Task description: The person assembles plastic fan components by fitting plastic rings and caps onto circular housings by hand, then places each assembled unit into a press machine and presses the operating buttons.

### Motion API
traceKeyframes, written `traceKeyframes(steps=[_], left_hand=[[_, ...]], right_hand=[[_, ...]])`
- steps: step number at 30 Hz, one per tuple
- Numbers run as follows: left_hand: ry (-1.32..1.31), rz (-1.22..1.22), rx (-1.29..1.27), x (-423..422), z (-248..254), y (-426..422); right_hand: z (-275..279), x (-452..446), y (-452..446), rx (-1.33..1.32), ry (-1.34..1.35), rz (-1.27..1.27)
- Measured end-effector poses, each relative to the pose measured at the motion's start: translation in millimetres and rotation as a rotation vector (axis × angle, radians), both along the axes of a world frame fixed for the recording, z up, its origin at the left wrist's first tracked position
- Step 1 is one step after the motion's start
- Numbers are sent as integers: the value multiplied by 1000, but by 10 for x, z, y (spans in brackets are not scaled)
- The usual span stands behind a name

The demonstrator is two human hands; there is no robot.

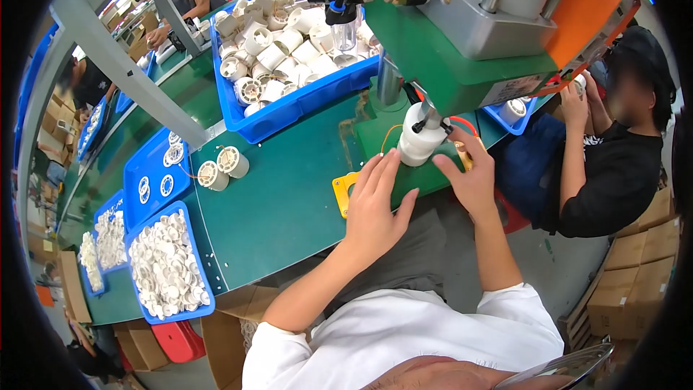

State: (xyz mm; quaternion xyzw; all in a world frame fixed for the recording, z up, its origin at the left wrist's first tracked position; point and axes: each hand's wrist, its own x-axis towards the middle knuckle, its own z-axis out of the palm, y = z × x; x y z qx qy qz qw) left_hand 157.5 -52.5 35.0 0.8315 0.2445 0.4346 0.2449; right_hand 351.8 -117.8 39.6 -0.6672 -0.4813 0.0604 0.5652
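Observation:
A white round plastic piece stands under the metal tip of a green press. My left hand is to its left, beside a yellow bracket, with fingers stretched out and thumb apart. On the other side, my right hand is at a second yellow part, its thumb and fingers spread. Neither hand appears to grip anything. A thin orange wire curves out on the left of the white piece.
A big blue crate of white cylinders stands behind. On the green table are two white cylinders, a blue tray with rings, and another tray of small white parts. A co-worker sits at right, near cardboard boxes.

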Motion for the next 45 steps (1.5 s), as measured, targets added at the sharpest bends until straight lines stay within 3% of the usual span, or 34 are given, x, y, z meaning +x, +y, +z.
traceKeyframes(steps=[4, 6, 7, 10, 12, 16, 17, 22, 23, 25, 27, 29, 30, 32, 34, 36, 38, 40, 42, 45], left_hand=[[26, -74, -127, 212, -50, 37], [-34, -106, -141, 234, 1, 42], [-34, -110, -141, 257, 50, 46], [-135, -156, -51, 271, 214, -24], [-33, -122, -51, 198, 261, -30], [63, -19, 1, -390, 59, 28], [91, 70, 7, -584, -8, 101], [200, 601, 147, -1485, -32, 781], [233, 689, 144, -1605, -54, 975], [260, 793, 138, -1723, -157, 1275], [441, 933, 203, -1755, -253, 1455], [415, 870, 134, -1803, -274, 1536], [393, 791, 70, -1817, -288, 1549], [391, 758, 96, -1821, -88, 1284], [275, 421, -205, -1879, 53, 954], [295, 333, -259, -1922, 184, 619], [305, 258, -314, -1965, 168, 416], [215, 201, -390, -1970, 124, 292], [202, 246, -327, -1965, 71, 265], [16, 311, -433, -2001, -89, 258]], right_hand=[[-164, 61, 251, -85, 13, 126], [-168, 24, 315, -1, 83, 114], [-144, -56, 331, 226, 348, 208], [5, -105, 305, 377, 322, 180], [-6, 33, 212, 303, 304, 198], [-125, 745, 6, 104, -10, -210], [-117, 931, 2, 130, 49, -304], [-700, 2193, -60, -196, -224, -708], [-842, 2394, -42, -150, -183, -699], [-1064, 2759, -17, -144, -351, -684], [-1066, 2744, 63, -117, -435, -690], [-854, 2327, 112, -11, -728, -757], [-663, 1982, 113, -9, -732, -750], [-269, 1123, 75, 67, -495, -573], [-202, 484, 34, 60, -226, -260], [48, -304, 63, 40, -318, 104], [229, -892, 130, -89, -174, 535], [334, -1363, 340, -312, -35, 793], [170, -1686, 624, -172, -189, 946], [60, -1968, 850, -209, -248, 1043]])
